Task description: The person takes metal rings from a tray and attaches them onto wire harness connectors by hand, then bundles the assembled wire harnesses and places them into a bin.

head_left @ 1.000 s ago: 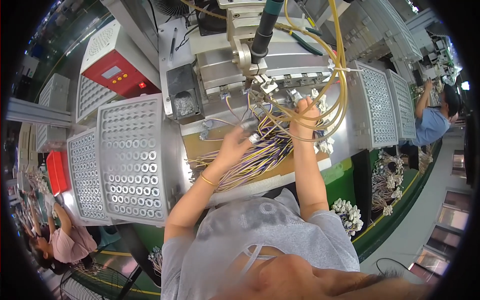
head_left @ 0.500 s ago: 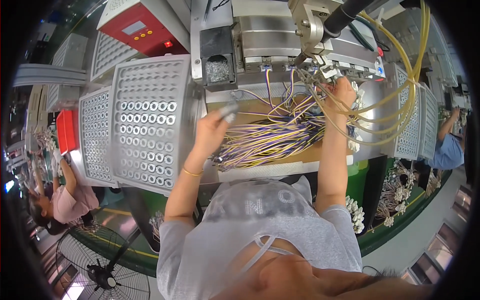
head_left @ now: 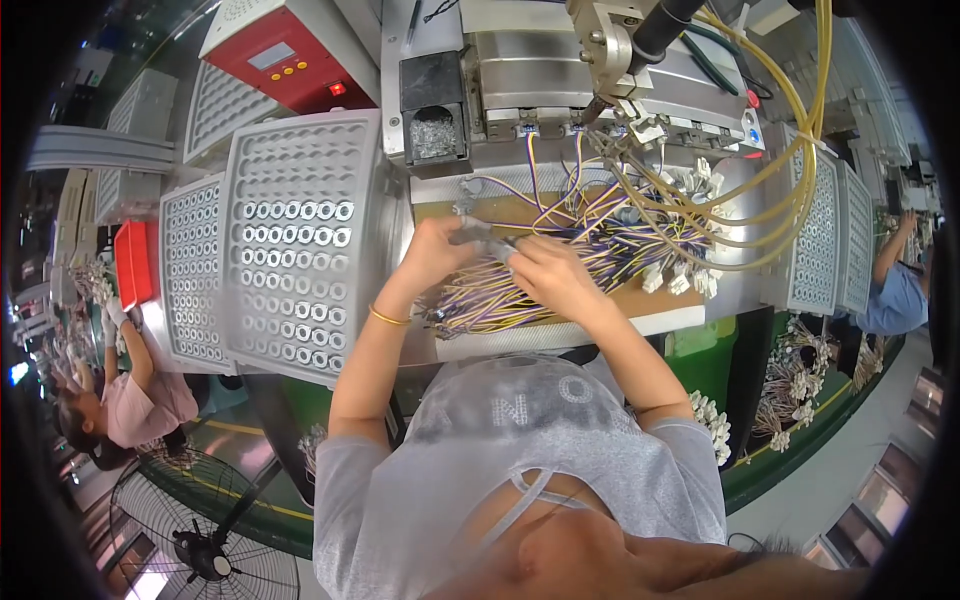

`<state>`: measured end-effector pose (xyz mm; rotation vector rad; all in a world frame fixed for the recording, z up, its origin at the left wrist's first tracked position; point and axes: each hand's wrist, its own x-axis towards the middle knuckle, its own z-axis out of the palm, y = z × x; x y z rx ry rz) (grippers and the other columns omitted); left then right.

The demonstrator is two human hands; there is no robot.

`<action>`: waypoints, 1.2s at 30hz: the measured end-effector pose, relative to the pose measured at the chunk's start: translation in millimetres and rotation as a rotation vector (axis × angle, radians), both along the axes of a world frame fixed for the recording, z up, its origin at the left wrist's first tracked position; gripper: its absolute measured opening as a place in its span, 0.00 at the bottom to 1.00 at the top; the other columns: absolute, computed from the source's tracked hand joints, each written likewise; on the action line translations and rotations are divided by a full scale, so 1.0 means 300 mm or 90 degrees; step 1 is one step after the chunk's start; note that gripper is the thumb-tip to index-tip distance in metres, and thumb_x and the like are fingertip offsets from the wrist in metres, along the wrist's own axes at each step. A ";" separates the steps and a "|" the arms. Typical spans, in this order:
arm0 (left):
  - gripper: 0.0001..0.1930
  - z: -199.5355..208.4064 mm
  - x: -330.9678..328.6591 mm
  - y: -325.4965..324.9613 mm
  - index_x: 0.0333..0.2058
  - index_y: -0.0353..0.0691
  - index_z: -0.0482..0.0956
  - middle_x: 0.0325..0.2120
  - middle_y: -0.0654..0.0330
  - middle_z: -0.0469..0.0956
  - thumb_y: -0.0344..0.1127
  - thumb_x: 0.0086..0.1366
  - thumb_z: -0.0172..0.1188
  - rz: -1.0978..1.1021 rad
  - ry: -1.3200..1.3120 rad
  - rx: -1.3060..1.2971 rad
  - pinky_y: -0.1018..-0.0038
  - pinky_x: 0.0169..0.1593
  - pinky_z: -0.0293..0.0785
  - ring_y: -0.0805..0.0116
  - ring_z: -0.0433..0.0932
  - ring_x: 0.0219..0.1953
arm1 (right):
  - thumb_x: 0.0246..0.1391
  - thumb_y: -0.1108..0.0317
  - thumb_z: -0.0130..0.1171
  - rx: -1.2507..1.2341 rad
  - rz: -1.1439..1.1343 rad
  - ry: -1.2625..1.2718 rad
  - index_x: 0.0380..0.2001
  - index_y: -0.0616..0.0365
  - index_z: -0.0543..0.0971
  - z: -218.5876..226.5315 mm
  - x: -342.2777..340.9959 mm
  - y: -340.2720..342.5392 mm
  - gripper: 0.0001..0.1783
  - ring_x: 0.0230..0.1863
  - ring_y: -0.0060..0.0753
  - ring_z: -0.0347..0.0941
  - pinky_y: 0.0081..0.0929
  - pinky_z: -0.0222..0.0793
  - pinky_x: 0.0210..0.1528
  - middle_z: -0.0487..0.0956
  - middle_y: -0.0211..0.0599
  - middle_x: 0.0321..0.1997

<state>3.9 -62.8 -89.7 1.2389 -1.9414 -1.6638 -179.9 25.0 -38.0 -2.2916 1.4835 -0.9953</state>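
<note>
On the bench (head_left: 742, 288), a spread bundle of yellow, purple and white wires (head_left: 618, 246) lay across a tan board (head_left: 645, 298), passing under the right hand (head_left: 548, 272) and fanning out to its right, with its loose ends below both hands. The left hand (head_left: 440, 255) stood over the left part of the bundle, its fingers bent toward the right hand. Between the fingertips showed a small grey piece (head_left: 474, 232), too blurred to make out; whether either hand gripped it could not be told. The right hand's fingers were curled in, their tips just beside it. White connectors (head_left: 665, 278) clustered at the bundle's right end, while two wire strands rose from it to the front edge of a metal machine (head_left: 545, 65). Pale yellow tubes (head_left: 822, 75) looped over the right side. Left of the machine sat a black box (head_left: 435, 90) holding clear bits, then a red-fronted unit (head_left: 290, 65); below that leaned a grey tray (head_left: 366, 180) with rows of metal rings. Farther out, a co-worker in pink (head_left: 150, 405) was at the left and another in blue (head_left: 900, 300) at the right.
</note>
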 end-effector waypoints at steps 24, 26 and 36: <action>0.10 0.251 0.097 0.043 0.38 0.36 0.76 0.27 0.65 0.77 0.29 0.55 0.57 0.009 0.150 -0.096 0.84 0.30 0.68 0.80 0.71 0.28 | 0.40 0.80 0.48 0.433 -0.021 -0.356 0.41 0.64 0.72 0.012 -0.095 0.021 0.20 0.38 0.24 0.70 0.22 0.67 0.41 0.74 0.34 0.36; 0.13 0.271 0.105 0.037 0.41 0.38 0.75 0.31 0.62 0.78 0.28 0.55 0.55 0.192 0.212 0.051 0.82 0.32 0.69 0.79 0.72 0.29 | 0.39 0.78 0.47 0.406 0.005 -0.303 0.39 0.62 0.73 0.017 -0.070 0.014 0.19 0.35 0.22 0.70 0.22 0.68 0.38 0.74 0.34 0.33; 0.19 0.241 0.064 0.106 0.41 0.39 0.73 0.28 0.54 0.73 0.31 0.46 0.60 -0.201 -0.104 -0.209 0.71 0.34 0.67 0.64 0.70 0.29 | 0.40 0.77 0.49 0.562 0.116 -0.279 0.35 0.65 0.71 0.036 -0.049 0.007 0.14 0.24 0.14 0.65 0.18 0.63 0.24 0.72 0.29 0.22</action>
